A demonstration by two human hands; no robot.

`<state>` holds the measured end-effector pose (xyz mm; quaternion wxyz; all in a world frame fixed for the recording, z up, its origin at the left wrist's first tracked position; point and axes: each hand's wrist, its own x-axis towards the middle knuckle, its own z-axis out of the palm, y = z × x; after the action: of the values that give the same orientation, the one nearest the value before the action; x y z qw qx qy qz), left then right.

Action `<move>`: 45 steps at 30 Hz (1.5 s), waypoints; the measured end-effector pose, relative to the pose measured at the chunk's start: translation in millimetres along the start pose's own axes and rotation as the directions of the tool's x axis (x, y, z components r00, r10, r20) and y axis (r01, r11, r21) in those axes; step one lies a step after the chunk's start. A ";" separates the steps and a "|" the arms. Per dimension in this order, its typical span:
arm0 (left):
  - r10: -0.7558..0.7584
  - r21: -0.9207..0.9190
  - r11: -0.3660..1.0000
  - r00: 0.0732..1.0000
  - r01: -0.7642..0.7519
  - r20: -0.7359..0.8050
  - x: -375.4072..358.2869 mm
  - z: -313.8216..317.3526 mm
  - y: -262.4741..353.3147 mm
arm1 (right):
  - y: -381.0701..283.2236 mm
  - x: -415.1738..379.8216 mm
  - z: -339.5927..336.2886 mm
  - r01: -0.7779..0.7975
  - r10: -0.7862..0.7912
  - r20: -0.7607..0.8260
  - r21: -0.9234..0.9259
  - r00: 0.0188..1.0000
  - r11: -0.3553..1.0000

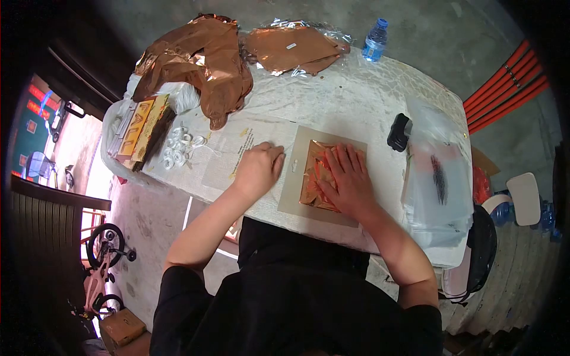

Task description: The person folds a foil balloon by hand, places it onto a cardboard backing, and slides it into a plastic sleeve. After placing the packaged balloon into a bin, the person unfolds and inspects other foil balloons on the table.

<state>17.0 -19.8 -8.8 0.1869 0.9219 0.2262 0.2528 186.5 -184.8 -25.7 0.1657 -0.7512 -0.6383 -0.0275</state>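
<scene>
Right hand point(349, 178) flat (fingers spread) on foil point(317, 178).

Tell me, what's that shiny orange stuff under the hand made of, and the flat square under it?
The shiny sheet under the right hand looks like thin metallic foil, copper-coloured: it crinkles and glints. The flat square beneath seems to be stiff card, beige and matte, with straight edges. The left hand rests closed on the pale table covering, probably cloth or plastic.
</scene>
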 end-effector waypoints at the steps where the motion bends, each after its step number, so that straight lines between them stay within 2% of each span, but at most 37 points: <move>1: -0.030 -0.044 0.999 1.000 0.030 0.008 0.9 -1.6 0.2 | -0.1 0.0 -0.1 -0.002 0.002 0.008 -0.006 1.000 1.000; 5: -0.096 -0.041 0.994 0.994 0.098 0.043 4.5 -6.9 2.2 | 0.6 -0.3 1.6 -0.003 0.004 0.013 -0.017 1.000 1.000; 7: -0.157 0.070 0.986 0.983 0.150 0.096 6.9 -8.6 4.5 | 1.2 -0.2 3.0 -0.005 0.005 0.007 -0.021 1.000 1.000; 11: -0.184 0.169 0.973 0.971 0.158 0.152 13.6 -16.0 17.1 | 0.7 0.3 3.0 -0.010 0.010 0.010 -0.020 1.000 1.000; 16: 0.007 0.319 0.947 0.997 -0.032 0.077 15.1 -2.9 23.9 | 1.4 0.5 3.8 -0.014 0.014 0.012 -0.023 1.000 1.000; 19: 0.082 0.339 0.933 0.989 -0.119 0.122 12.5 -1.1 31.1 | -0.1 1.2 2.3 -0.030 0.030 0.025 -0.012 0.999 0.999; 23: 0.069 0.343 0.931 0.984 -0.122 0.163 4.9 -0.9 33.0 | 1.3 0.6 5.8 -0.033 0.033 0.029 -0.003 0.999 0.999; 26: 0.022 0.246 0.965 0.968 -0.086 0.250 5.7 -13.5 36.3 | 2.5 -0.3 6.7 -0.021 0.021 0.020 -0.019 1.000 1.000; 29: -0.060 0.253 0.967 0.965 -0.007 0.256 7.6 -22.4 40.7 | 2.6 0.2 7.1 -0.020 0.020 0.000 -0.019 1.000 1.000; 31: -0.131 0.247 0.968 0.932 0.047 0.337 7.8 -25.5 40.8 | 2.3 0.4 5.6 -0.023 0.023 0.021 -0.043 1.000 0.999; 40: -0.120 0.149 0.986 0.926 0.070 0.358 6.7 -24.8 41.5 | 1.4 0.5 4.6 -0.028 0.028 0.017 -0.028 0.999 0.999; 45: -0.165 0.170 0.980 0.896 0.103 0.413 1.6 -32.5 43.5 | 1.5 0.4 5.1 -0.028 0.028 0.010 -0.018 1.000 0.999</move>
<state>14.4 -47.6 37.9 0.1818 0.9480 0.2608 0.0155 187.2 -183.2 -30.8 0.1559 -0.7618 -0.6282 -0.0271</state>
